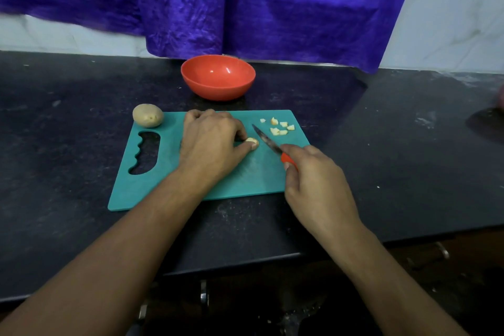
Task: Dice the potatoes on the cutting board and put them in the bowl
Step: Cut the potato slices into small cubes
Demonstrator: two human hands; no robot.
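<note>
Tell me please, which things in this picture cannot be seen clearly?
- Potato piece: head view, mostly hidden under the left hand.
- Knife handle: mostly hidden in the right hand.
- Reddish object: cut off by the right edge.
- Diced pieces: too small to count surely.

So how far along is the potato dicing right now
Done: a few diced pieces lie on the cutting board. In hand: left hand pins a potato piece; right hand holds the knife. Left: the whole potato; the bowl looks empty.

Whole potato (147, 115), few dice (278, 126) on teal board (245, 174); empty red bowl (218, 77) beyond.
</note>
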